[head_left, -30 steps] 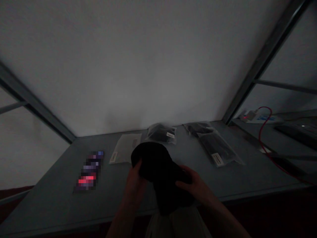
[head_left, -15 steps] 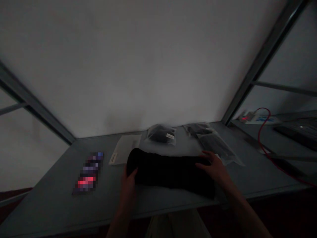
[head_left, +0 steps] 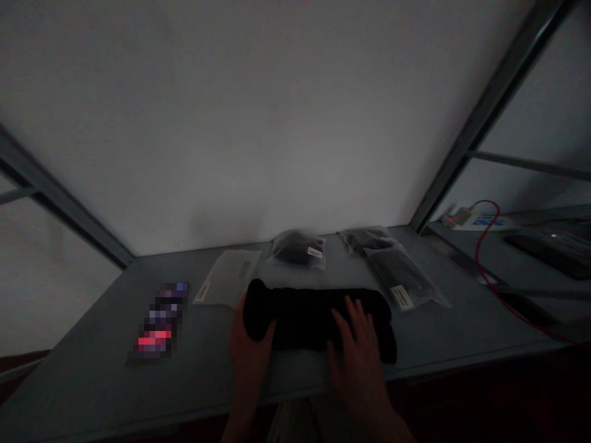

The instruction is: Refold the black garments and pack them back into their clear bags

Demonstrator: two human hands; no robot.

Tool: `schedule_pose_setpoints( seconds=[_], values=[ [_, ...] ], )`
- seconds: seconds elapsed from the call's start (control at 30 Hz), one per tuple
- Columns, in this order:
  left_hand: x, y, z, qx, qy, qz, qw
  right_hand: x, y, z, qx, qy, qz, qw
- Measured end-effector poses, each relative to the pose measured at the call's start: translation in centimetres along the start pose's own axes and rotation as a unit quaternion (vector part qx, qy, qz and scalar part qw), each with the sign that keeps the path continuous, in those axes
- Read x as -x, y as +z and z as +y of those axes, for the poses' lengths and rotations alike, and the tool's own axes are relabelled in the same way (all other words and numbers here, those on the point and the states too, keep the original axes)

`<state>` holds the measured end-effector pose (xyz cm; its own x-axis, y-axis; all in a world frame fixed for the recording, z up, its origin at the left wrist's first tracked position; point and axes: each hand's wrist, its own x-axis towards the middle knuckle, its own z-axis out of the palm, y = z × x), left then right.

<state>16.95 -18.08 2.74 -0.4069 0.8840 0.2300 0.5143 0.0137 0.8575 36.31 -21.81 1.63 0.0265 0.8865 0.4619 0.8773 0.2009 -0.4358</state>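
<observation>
A long black cloth item (head_left: 305, 317) lies across the front of the grey table, its left end rolled or bunched up. My left hand (head_left: 253, 338) grips that left end, the thumb on the near side and the fingers behind it. With its fingers spread, my right hand (head_left: 355, 344) rests flat on the right part of the cloth. Just behind the cloth are a flat clear bag with a label (head_left: 229, 277), a bag with a dark bundle inside (head_left: 297, 249) and a labelled bag with dark contents (head_left: 401, 277).
Another bag with dark contents (head_left: 367, 239) lies at the back right. On the left of the table (head_left: 92, 369) is a pixelated phone-like object (head_left: 159, 323). A red cable (head_left: 480, 252) runs along the right, near a dark device (head_left: 549, 255). Metal posts flank the wall.
My right hand has moved left and inward from the cloth's right end and now lies flat on it. The left end looks more bunched in my left hand. The view has shifted slightly.
</observation>
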Motion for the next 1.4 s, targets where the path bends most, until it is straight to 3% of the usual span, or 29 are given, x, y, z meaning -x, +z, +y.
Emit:
schedule_pose_setpoints(
  seconds=[0.07, 0.17, 0.27, 0.4, 0.6, 0.7, 0.83, 1.0, 1.1, 1.2, 1.23, 1.3, 1.37, 1.4],
  values=[
    [0.1, 0.1, -0.3, -0.006, 0.008, 0.010, 1.000, 0.2, 0.9, -2.1, -0.033, -0.057, -0.079, 0.995],
    [0.0, -0.1, -0.8, -0.012, 0.018, -0.001, 1.000, -0.9, 1.4, -2.7, -0.023, -0.053, -0.118, 0.991],
    [-0.3, -0.7, -1.3, -0.002, 0.026, -0.047, 0.999, -2.4, 0.5, 0.0, 0.003, -0.007, -0.142, 0.990],
    [-1.3, -0.6, -1.3, 0.012, 0.049, -0.087, 0.995, -2.4, -1.8, 3.9, 0.016, -0.013, -0.223, 0.975],
    [-5.6, 2.8, 0.2, -0.065, 0.139, -0.156, 0.976, 0.8, -4.4, 3.3, 0.081, -0.002, -0.280, 0.957],
    [-8.2, 4.7, 0.7, -0.087, 0.178, -0.153, 0.968, 1.6, -5.1, 3.0, 0.049, -0.037, -0.326, 0.944],
    [-10.3, 6.3, 0.9, -0.137, 0.207, -0.164, 0.955, 1.2, -6.7, 3.6, -0.042, -0.115, -0.371, 0.921],
    [-11.5, 6.7, 1.6, -0.224, 0.246, -0.166, 0.928, -0.1, -8.7, 3.2, -0.096, -0.164, -0.344, 0.920],
    [-10.3, 5.7, 1.9, -0.252, 0.281, -0.111, 0.919, -0.3, -8.1, 3.2, -0.088, -0.187, -0.350, 0.914],
    [-6.0, 3.2, 1.4, -0.245, 0.327, -0.094, 0.908, 0.2, -6.0, 4.3, -0.037, -0.226, -0.340, 0.912],
    [-4.1, 2.1, 1.0, -0.236, 0.355, -0.115, 0.897, 0.6, -5.3, 4.9, -0.016, -0.237, -0.323, 0.916],
    [-0.2, -0.3, 0.0, -0.218, 0.431, -0.208, 0.850, 1.2, -4.0, 5.9, 0.012, -0.265, -0.279, 0.923],
    [2.8, -2.3, -1.1, -0.235, 0.496, -0.309, 0.777, 1.8, -3.4, 6.7, 0.006, -0.297, -0.242, 0.924],
    [3.9, -2.9, -1.5, -0.246, 0.531, -0.321, 0.745, 1.9, -3.5, 6.8, -0.004, -0.307, -0.233, 0.923]
  ],
)
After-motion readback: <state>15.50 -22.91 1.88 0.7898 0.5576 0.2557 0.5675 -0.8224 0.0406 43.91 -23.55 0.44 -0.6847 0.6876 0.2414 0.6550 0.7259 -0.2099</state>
